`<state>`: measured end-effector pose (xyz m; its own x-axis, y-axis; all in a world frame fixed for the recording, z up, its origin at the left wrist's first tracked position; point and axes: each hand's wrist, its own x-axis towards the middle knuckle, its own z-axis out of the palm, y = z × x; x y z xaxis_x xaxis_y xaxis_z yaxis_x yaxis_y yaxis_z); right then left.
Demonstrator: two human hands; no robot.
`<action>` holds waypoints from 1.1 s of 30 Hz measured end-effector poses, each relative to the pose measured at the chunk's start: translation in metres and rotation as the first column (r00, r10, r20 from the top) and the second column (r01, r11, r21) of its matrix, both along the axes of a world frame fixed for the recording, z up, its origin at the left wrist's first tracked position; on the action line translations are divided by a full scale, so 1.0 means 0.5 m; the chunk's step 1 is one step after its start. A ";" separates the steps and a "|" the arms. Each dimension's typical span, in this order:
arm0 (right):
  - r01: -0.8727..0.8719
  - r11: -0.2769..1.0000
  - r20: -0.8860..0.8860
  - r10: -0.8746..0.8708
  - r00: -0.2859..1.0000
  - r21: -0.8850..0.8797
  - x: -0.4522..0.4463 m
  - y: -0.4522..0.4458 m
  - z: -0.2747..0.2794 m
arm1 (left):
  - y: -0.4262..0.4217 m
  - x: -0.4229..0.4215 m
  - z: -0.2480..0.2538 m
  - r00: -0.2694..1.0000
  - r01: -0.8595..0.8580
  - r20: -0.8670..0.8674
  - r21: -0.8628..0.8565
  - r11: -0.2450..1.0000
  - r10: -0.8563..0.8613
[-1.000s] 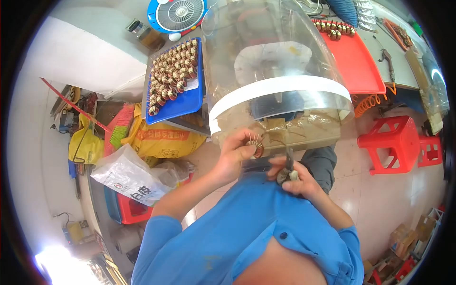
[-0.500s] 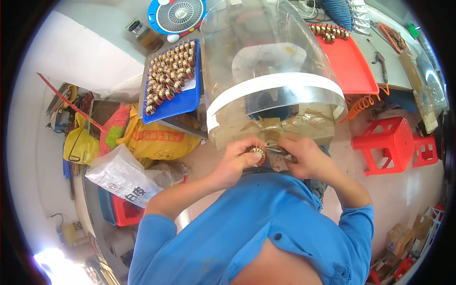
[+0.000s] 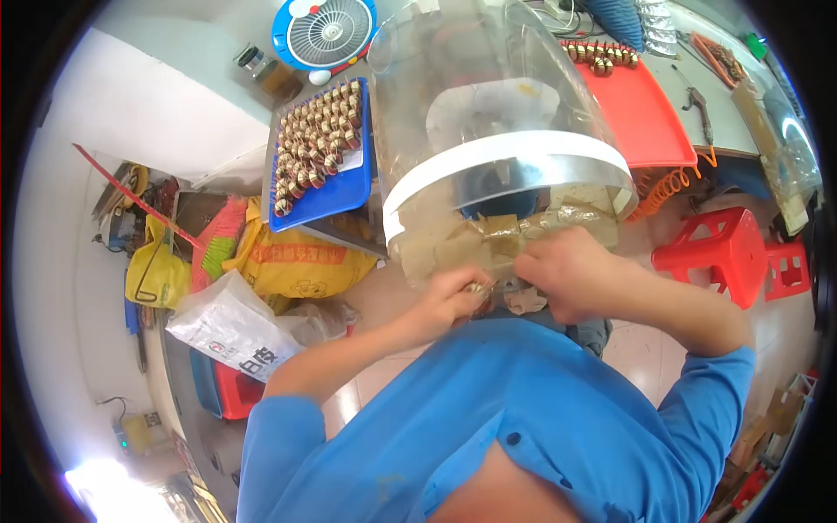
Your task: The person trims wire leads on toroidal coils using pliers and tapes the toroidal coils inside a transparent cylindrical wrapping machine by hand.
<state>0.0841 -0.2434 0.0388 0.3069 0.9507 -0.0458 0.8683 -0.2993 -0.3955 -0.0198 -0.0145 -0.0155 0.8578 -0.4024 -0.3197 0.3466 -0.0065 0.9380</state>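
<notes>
My left hand (image 3: pixel 446 305) is closed around a small wire-wound ring coil (image 3: pixel 477 293), mostly covered by the fingers. The coil sits low in front of my body, just below the taped lower edge of the clear plastic cover (image 3: pixel 501 78). To its right, my right hand (image 3: pixel 567 268) is curled closed and smeared by motion. Whatever it grips is hidden beneath its fingers. At the upper left, rows of similar coils (image 3: pixel 318 131) stand on a blue tray (image 3: pixel 336 202).
A red tray (image 3: pixel 643 122) with more coils lies at the upper right, above a coiled orange hose (image 3: pixel 667 196). Red stools (image 3: pixel 715 253) stand at the right. Bags, including a white plastic bag (image 3: pixel 231 327), lie at the left. A small fan (image 3: pixel 327 33) is at the back.
My right hand has swung up and right, its elbow moving outward. The metal tool visible between my hands before is now out of sight. My left hand has turned, covering more of the coil.
</notes>
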 end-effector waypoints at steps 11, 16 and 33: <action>0.033 0.996 -0.283 -0.009 0.959 0.080 -0.006 -0.023 0.003 | -0.025 -0.051 0.059 0.991 -0.133 -0.045 -0.125 0.983 0.129; 0.049 0.993 -0.291 -0.017 0.956 0.103 0.002 -0.017 -0.017 | -0.025 -0.050 0.035 0.984 -0.177 -0.049 -0.206 0.962 0.171; -0.161 0.982 -0.100 0.170 0.980 0.099 0.014 -0.003 0.008 | 0.008 -0.028 0.068 0.980 0.174 0.084 0.078 0.982 -0.181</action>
<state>0.0913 -0.2447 0.0428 0.1430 0.9896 0.0184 0.8539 -0.1139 -0.5078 -0.0338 -0.0106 0.0185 0.8014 -0.5303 -0.2766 0.2479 -0.1264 0.9605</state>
